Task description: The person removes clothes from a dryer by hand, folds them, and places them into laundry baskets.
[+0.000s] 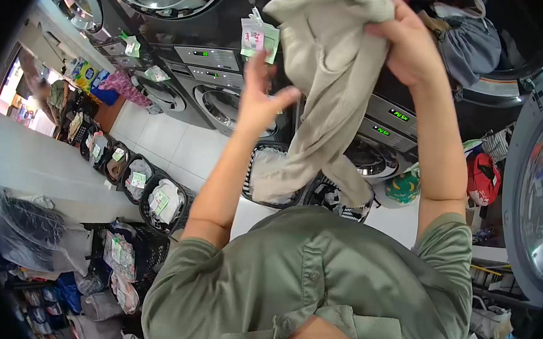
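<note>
Up in front of me hangs a beige ribbed garment (pixel 338 67) with two long parts, which could be legs or sleeves. My right hand (pixel 412 44) grips its top edge, thumb and fingers closed on the cloth. My left hand (pixel 261 96) is to the left of the garment, fingers spread, holding nothing. Below, the garment's ends hang over a basket of light laundry (pixel 274 170) and another basket with dark and white pieces (pixel 338 199). Behind my left hand, paper tags (pixel 258 37) are clipped to the machine front.
Stacked dark washers and dryers with green displays (pixel 400 115) stand ahead. An open round door (pixel 537 201) juts in at right. A grey drawstring bag (pixel 472 48) lies in a machine opening at upper right. Tagged laundry baskets (pixel 167 203) line the left; a person (pixel 56 98) stands beyond.
</note>
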The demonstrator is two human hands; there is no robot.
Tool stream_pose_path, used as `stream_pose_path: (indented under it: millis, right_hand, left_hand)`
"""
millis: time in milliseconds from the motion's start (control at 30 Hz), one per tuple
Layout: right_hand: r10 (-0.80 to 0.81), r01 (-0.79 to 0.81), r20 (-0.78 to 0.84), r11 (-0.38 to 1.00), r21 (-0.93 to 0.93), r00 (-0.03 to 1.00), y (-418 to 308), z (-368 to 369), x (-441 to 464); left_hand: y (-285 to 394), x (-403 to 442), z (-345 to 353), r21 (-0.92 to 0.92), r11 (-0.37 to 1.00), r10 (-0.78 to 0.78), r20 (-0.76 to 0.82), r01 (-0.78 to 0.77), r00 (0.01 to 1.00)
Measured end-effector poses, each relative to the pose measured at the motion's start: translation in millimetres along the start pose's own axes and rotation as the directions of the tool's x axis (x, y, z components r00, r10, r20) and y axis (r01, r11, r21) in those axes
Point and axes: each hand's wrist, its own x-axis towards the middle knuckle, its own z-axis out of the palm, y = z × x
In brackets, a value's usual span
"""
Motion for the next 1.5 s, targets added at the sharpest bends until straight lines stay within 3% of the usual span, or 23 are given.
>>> stream_pose_path:
  millis: [67,167,300,367,467,500,533,600,633,733,800,867,933,967,1033,1067,1100,1133,1167,1200,1300,1433,1500]
  right_hand:
    - [-0.008,0.009,-0.006,0.993,0.119,1.000,-26,1,4]
    - [-0.018,0.001,0.072,0.971,0.241,0.997,-37,6,9]
    - [-0.002,-0.017,0.057,0.946,0.324,0.998,-35,2,10]
    - [0.024,-0.029,0.018,0.932,0.362,1.000,-34,3,7]
    - [0.010,-0.007,-0.008,0.931,0.366,1.000,-34,1,2]
    - [-0.016,0.023,-0.023,0.928,0.372,1.000,-34,-4,0]
    - [-0.043,0.054,-0.038,0.925,0.377,0.998,-33,-9,0]
    - [-0.075,0.108,-0.117,0.945,0.309,0.990,-31,-27,0]
    - [-0.112,0.155,-0.184,0.959,0.238,0.976,-28,-38,0]
    - [-0.092,0.131,-0.244,0.981,0.146,0.965,-4,-91,-2]
    - [-0.091,0.092,-0.162,0.996,0.002,0.983,1,-117,-13]
    - [-0.004,0.000,-0.020,0.985,-0.175,1.000,-21,-98,-48]
    - [0.032,0.019,0.140,0.937,-0.350,0.990,-53,-77,-86]
    - [0.039,0.072,0.260,0.912,-0.403,0.965,-66,-68,-101]
    - [0.134,0.066,0.441,0.909,-0.411,0.888,-57,-57,-119]
    - [0.216,-0.002,0.467,0.909,-0.417,0.858,-37,-50,-127]
    - [0.305,-0.103,0.460,0.904,-0.414,0.834,-12,-44,-135]
    - [0.408,-0.232,0.425,0.883,-0.407,0.808,19,-37,-145]
    - [0.513,-0.387,0.355,0.845,-0.369,0.781,54,-30,-159]
    - [0.613,-0.543,0.287,0.788,-0.289,0.736,87,-24,-175]
    - [0.838,-0.841,0.090,0.526,0.129,0.538,165,-3,-230]
    - [0.967,-0.755,0.009,0.193,0.626,0.254,210,14,-273]
    - [0.985,-0.644,-0.001,0.114,0.756,0.173,225,11,-275]
  left_hand:
    - [-96,-52,-6,0.360,0.882,-0.266,-0.153,0.304,0.952]
    - [-145,-95,2,0.003,0.566,-0.811,0.183,0.824,0.556]
    - [-93,-102,24,0.314,0.656,-0.751,0.361,0.686,0.553]
    - [-91,-102,36,-0.158,0.543,-0.794,0.221,0.825,0.566]
    - [-94,-70,31,0.078,0.532,-0.847,0.048,0.843,0.529]
    - [-87,-66,31,-0.271,0.678,-0.697,0.057,0.683,0.715]
    - [-86,-51,17,-0.294,0.582,-0.772,0.094,0.758,0.629]
    - [-81,-40,-15,-0.799,0.279,-0.494,0.357,0.533,0.793]
    - [-55,-36,-29,-0.827,0.102,-0.501,0.438,0.553,0.746]
    - [-48,-37,-53,-0.762,0.296,-0.469,0.409,0.576,0.783]
    - [-38,-48,-63,-0.044,0.670,-0.725,0.176,0.741,0.666]
    - [-16,-68,-68,0.294,0.636,-0.750,0.017,0.713,0.662]
    - [23,-90,-67,0.733,0.643,-0.419,0.097,0.220,0.903]
    - [43,-88,-66,0.732,0.644,-0.422,0.096,0.223,0.901]
    - [74,-88,-71,0.433,0.901,-0.252,0.582,-0.032,0.773]
    - [59,-97,-82,0.019,0.970,-0.184,0.713,0.243,0.677]
    - [23,-113,-96,-0.363,0.778,-0.044,0.782,0.512,0.622]
    - [-2,-160,-93,-0.486,0.523,-0.369,0.611,0.700,0.700]
    - [-27,-208,-91,-0.717,0.281,-0.641,0.355,0.638,0.681]
    - [3,-193,-57,-0.474,0.136,-0.955,0.172,0.870,0.243]
    - [4,-237,-66,-0.642,0.053,-0.929,0.250,0.765,0.274]
    - [15,-292,-61,-0.831,-0.132,-0.878,0.352,0.541,0.326]
    - [2,-282,-55,-0.430,-0.049,-0.984,0.173,0.901,0.029]
